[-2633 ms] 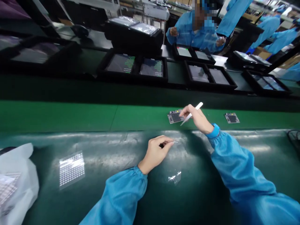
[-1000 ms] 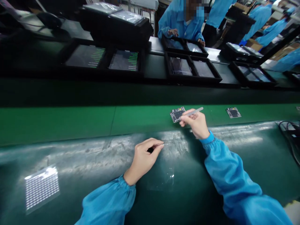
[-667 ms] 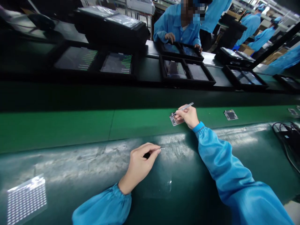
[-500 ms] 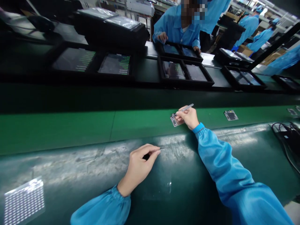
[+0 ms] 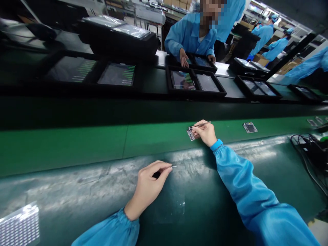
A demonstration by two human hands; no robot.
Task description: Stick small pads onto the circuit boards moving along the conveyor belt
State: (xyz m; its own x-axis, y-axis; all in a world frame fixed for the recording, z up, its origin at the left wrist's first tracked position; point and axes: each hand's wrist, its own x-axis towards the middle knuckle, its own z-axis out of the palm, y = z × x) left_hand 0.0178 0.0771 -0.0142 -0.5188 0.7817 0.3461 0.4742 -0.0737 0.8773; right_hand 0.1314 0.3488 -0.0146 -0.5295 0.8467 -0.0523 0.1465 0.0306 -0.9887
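My right hand (image 5: pixel 207 134) is closed around slim metal tweezers (image 5: pixel 205 123), their back end pointing up to the right. It rests over a small circuit board (image 5: pixel 190 135) lying on the bright green belt (image 5: pixel 156 138); the fingers cover part of the board, and the tweezer tips are hidden. Lower and to the left, my left hand (image 5: pixel 148 188) is in a pinch above the dark green mat (image 5: pixel 217 198). From its thumb and forefinger sticks out a short, thin white strip (image 5: pixel 174 166), too small to name.
Another circuit board (image 5: pixel 249 127) lies farther right on the belt. A clear sheet with rows of pale dots (image 5: pixel 20 225) is at lower left, black cables (image 5: pixel 303 145) at right. Beyond the belt stand black trays (image 5: pixel 196 82) with flat panels; a co-worker's hand (image 5: pixel 183 58) reaches over one.
The tweezers in my right hand now lie at a flatter angle. My left hand keeps its pinch. The co-worker's hand has come forward and down toward the nearer tray. The view has shifted slightly.
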